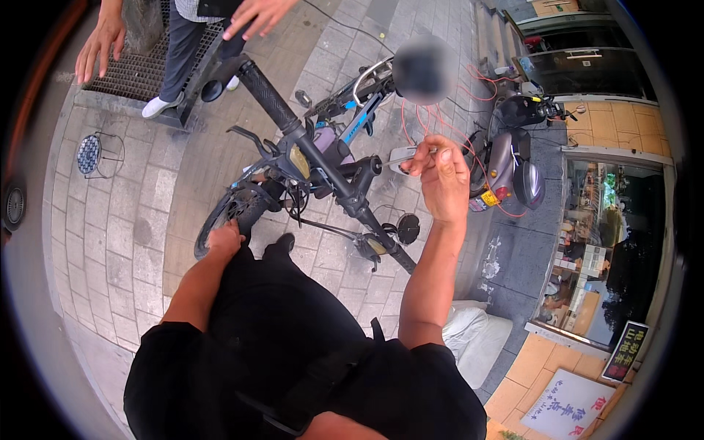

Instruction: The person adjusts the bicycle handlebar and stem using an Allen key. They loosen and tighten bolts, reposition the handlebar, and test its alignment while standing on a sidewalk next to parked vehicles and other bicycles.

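My right hand (444, 176), at the centre right, pinches a thin metal tool (397, 158), apparently a hex key, beside the stem (367, 180) of a black bicycle. The bicycle's handlebar (271, 103) runs diagonally across the view, with a brake lever (242, 133) on its upper end. My left hand (224, 238) is low on the left with fingers curled on the front tire (249, 216); the fingertips are partly hidden.
A co-worker's hands (103, 44) hang at top left, legs beside a metal grate (128, 84). A blurred patch covers something behind the bicycle. A stool (89, 154) stands left; orange cables, a scooter (506, 169) and a shopfront (601, 220) are right, a pale covered object (477, 345) lower right.
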### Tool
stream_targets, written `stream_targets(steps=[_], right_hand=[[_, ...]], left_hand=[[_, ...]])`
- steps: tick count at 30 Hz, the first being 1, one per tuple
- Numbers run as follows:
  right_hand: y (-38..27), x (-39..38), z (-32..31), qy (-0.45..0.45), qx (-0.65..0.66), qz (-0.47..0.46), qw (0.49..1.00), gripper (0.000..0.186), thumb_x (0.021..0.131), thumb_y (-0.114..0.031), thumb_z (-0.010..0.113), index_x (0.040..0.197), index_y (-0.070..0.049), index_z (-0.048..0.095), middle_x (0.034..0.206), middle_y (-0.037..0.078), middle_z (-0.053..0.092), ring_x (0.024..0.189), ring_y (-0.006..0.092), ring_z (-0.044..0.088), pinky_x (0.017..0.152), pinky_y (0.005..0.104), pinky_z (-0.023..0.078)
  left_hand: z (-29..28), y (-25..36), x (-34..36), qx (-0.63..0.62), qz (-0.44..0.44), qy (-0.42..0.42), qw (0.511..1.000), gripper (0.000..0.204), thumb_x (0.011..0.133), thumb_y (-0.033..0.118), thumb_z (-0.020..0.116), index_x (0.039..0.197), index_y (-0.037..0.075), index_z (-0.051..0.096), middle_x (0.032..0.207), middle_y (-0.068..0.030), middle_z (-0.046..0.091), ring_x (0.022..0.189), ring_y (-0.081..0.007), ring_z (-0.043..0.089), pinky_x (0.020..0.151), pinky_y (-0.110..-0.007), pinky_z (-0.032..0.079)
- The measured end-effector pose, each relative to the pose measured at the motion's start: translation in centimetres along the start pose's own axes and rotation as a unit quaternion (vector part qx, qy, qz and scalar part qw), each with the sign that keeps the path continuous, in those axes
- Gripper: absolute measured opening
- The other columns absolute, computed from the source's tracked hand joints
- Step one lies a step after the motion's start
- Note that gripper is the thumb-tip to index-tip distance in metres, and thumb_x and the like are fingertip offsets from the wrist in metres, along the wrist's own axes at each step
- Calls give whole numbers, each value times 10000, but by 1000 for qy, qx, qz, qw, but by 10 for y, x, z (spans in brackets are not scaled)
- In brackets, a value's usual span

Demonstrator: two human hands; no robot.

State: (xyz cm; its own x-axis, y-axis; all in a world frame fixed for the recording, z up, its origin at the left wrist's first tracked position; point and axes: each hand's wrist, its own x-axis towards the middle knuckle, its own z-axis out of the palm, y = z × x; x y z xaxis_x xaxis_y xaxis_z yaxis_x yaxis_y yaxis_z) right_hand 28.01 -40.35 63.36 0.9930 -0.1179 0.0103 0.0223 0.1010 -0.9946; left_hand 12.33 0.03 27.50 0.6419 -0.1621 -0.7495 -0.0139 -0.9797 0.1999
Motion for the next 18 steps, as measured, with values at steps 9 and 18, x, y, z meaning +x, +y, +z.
stream_targets(steps=[9,18], right_hand=[[5,1,-1,84,12,-40,996,283,1070,-266,667,1020,13,654,869,118,676,650,165,602,673,372,591],[2,11,25,266,-141,-99,948,388,1051,-359,704,913,0,651,765,89,660,653,106,552,589,314,490]], left_hand=[[-17,9,3,10,-11,-10,1000,699,973,504,710,1449,38,501,1367,-164,676,1137,-365,739,924,-506,591],[-27,22,2,9,-12,12,1000,695,972,476,715,1470,48,485,1379,-170,669,1158,-369,734,958,-501,581]])
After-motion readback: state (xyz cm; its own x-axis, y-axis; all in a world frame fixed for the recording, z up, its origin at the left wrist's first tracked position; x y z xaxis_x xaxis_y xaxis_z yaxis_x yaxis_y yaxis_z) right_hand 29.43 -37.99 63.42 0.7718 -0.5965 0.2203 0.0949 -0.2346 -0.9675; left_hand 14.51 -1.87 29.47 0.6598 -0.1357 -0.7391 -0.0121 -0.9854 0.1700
